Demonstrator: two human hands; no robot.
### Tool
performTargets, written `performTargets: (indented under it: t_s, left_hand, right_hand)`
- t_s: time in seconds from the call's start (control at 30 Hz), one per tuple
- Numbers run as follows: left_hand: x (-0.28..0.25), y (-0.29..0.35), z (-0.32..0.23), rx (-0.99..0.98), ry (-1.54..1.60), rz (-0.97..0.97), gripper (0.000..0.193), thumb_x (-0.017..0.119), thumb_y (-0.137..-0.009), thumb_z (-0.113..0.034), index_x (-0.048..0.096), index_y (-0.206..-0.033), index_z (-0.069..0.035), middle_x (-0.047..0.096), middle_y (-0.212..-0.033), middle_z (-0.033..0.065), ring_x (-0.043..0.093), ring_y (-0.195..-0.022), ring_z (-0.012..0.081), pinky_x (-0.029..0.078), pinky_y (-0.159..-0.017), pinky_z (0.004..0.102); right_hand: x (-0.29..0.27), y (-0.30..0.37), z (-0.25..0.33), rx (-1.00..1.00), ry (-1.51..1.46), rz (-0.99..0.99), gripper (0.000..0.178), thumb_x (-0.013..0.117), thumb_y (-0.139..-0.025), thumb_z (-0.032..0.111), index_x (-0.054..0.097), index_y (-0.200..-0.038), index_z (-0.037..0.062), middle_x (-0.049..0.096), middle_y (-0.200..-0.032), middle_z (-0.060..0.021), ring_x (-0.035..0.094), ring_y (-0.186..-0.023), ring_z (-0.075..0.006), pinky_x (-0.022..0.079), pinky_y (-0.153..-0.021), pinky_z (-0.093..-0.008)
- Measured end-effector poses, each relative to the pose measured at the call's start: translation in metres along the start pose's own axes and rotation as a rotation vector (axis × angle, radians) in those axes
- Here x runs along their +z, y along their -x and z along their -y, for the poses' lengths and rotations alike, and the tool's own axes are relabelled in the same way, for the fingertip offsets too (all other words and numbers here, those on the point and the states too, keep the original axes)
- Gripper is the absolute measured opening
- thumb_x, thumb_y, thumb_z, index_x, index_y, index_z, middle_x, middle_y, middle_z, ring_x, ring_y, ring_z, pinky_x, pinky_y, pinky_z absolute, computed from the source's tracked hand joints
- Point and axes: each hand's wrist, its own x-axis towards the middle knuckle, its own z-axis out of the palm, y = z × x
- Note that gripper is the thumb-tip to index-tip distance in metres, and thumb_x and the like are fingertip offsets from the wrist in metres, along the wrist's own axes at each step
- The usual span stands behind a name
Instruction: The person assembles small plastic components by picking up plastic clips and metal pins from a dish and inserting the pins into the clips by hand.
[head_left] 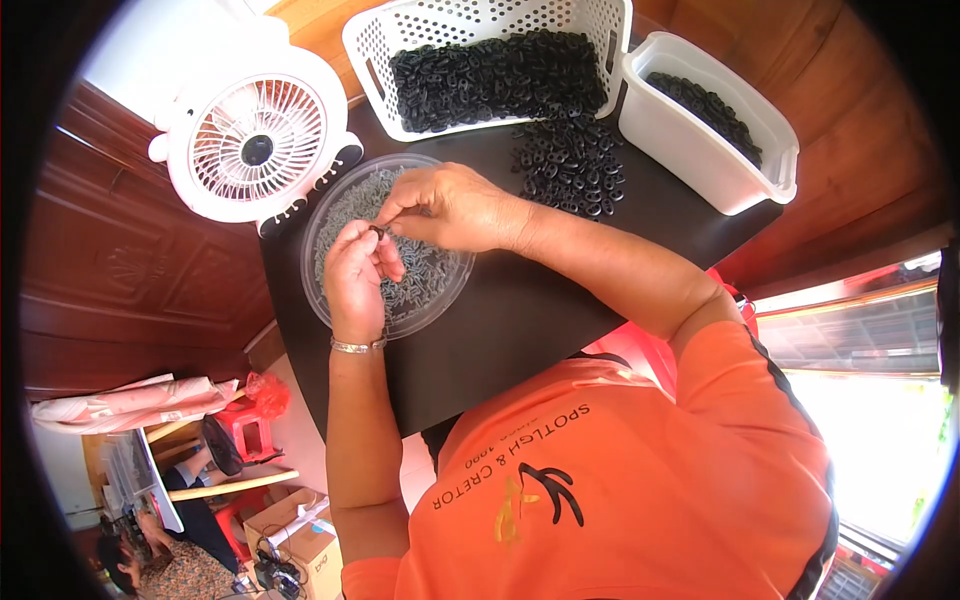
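Note:
My left hand (pixel 358 275), with a bracelet at the wrist, pinches a small dark rounded piece (pixel 377 231) between thumb and fingertips. Just beside it, my right hand (pixel 455 207) has thumb and forefinger pressed together close to that piece. What the right fingertips hold, if anything, is too small to make out. Both hands are above a round clear tub (pixel 318 312) full of small grey pieces (pixel 430 283). To the right of the tub, a loose heap of black oval pieces with holes (pixel 572 165) lies on the dark table (pixel 480 345).
A white perforated basket (pixel 375 75) of black pieces stands at the far side. Right of it is a white bin (pixel 680 140) with more black pieces. A white fan (pixel 258 150) stands left of the tub. Another person (pixel 185 570) is at the lower left near a cardboard box (pixel 300 540).

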Motion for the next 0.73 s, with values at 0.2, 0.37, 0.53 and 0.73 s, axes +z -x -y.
performTargets:
  t_s: [0.2, 0.37, 0.53, 0.73]
  left_hand:
    - [-0.011, -0.002, -0.005, 0.054, -0.037, -0.167, 0.016, 0.047, -0.084, -0.018, 0.053, -0.083, -0.003, 0.052, -0.064, 0.0047, 0.051, -0.052, 0.0138, 0.040, -0.049, 0.0244]
    - [-0.011, -0.001, -0.008, 0.074, -0.029, -0.186, 0.015, 0.047, -0.082, -0.016, 0.053, -0.081, -0.003, 0.053, -0.064, 0.0052, 0.051, -0.052, 0.0143, 0.040, -0.048, 0.0245]
    - [-0.009, 0.001, -0.012, 0.090, -0.039, -0.180, 0.014, 0.046, -0.082, -0.014, 0.053, -0.081, -0.002, 0.053, -0.063, 0.0049, 0.052, -0.051, 0.0143, 0.040, -0.048, 0.0244]
    - [-0.007, 0.000, -0.012, 0.023, -0.105, -0.146, 0.015, 0.049, -0.082, -0.018, 0.054, -0.081, -0.004, 0.054, -0.064, 0.0052, 0.052, -0.052, 0.0142, 0.041, -0.049, 0.0240]
  right_hand:
    - [0.013, 0.007, -0.015, -0.195, 0.585, 0.077, 0.015, 0.066, -0.073, 0.019, 0.066, -0.083, 0.0073, 0.058, -0.078, -0.0064, 0.056, -0.085, -0.0254, 0.047, -0.075, -0.0361]
    - [0.031, 0.002, -0.017, -0.182, 0.688, 0.144, 0.013, 0.065, -0.073, 0.021, 0.065, -0.077, 0.0086, 0.057, -0.077, -0.0062, 0.055, -0.081, -0.0250, 0.047, -0.074, -0.0359]
    - [0.022, 0.001, -0.011, -0.056, 0.318, -0.012, 0.013, 0.064, -0.075, 0.017, 0.065, -0.076, 0.0042, 0.060, -0.080, -0.0081, 0.059, -0.080, -0.0259, 0.048, -0.070, -0.0363]
    - [0.009, -0.005, -0.010, 0.387, -0.235, 0.104, 0.017, 0.061, -0.085, 0.020, 0.066, -0.086, 0.0038, 0.066, -0.097, -0.0056, 0.063, -0.085, -0.0200, 0.049, -0.076, -0.0351]
